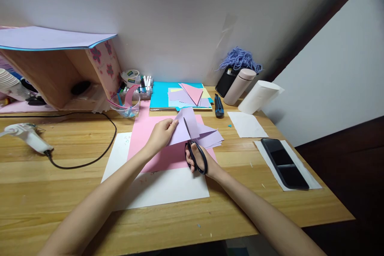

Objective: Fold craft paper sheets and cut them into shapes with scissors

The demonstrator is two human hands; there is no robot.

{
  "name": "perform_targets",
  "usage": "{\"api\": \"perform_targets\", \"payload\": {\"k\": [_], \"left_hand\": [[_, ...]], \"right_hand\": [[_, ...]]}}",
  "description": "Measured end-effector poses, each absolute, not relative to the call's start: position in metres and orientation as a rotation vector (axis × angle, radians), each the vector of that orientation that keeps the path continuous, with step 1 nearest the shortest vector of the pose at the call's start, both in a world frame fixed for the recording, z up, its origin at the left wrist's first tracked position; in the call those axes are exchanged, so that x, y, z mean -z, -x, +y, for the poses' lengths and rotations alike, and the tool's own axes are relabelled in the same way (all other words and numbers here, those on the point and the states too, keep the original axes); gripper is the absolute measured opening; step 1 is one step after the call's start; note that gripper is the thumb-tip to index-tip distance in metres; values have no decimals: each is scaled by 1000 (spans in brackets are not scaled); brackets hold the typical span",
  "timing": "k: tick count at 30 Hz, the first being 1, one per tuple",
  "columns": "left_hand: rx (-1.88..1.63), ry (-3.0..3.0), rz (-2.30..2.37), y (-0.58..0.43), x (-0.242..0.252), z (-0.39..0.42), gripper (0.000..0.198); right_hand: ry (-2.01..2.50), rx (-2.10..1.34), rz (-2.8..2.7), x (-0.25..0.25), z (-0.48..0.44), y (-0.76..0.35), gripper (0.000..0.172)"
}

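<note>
My left hand (162,134) pinches a piece of lilac paper (181,131) at its left side, above the pink sheet (168,160). In my right hand (199,158) are black-handled scissors (201,164), fingers through the loops, with the blades pointing up and away across the lilac paper. Several more lilac pieces (211,138) lie just right of the held paper. Under the pink sheet is a larger white sheet (177,186) on the wooden table (234,216).
A glue gun (30,138) with a looping black cable is at left, before a cardboard box (75,68). Behind are a clear cup (129,106), coloured paper (159,92), a cutter (219,106), a bottle (240,86) and a tissue roll (258,98). A phone (283,164) lies right.
</note>
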State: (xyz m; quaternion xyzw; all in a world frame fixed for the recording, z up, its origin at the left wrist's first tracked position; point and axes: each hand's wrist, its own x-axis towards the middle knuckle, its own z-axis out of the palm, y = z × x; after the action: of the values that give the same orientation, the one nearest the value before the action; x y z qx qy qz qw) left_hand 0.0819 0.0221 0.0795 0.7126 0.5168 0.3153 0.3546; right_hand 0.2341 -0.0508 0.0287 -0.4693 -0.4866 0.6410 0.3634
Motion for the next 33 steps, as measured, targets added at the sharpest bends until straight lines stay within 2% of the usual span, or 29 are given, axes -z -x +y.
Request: {"api": "perform_targets", "payload": {"k": [8, 15, 33], "left_hand": [[-818, -1801, 1329, -84, -79, 21, 36], [-776, -1751, 1287, -84, -79, 19, 38], [-868, -1799, 1298, -79, -79, 25, 38]], "right_hand": [[1228, -1580, -1274, -26, -52, -235, 55], [1208, -1621, -1184, -26, -50, -234, 63], [1230, -1589, -1320, -23, -55, -233, 57]]}}
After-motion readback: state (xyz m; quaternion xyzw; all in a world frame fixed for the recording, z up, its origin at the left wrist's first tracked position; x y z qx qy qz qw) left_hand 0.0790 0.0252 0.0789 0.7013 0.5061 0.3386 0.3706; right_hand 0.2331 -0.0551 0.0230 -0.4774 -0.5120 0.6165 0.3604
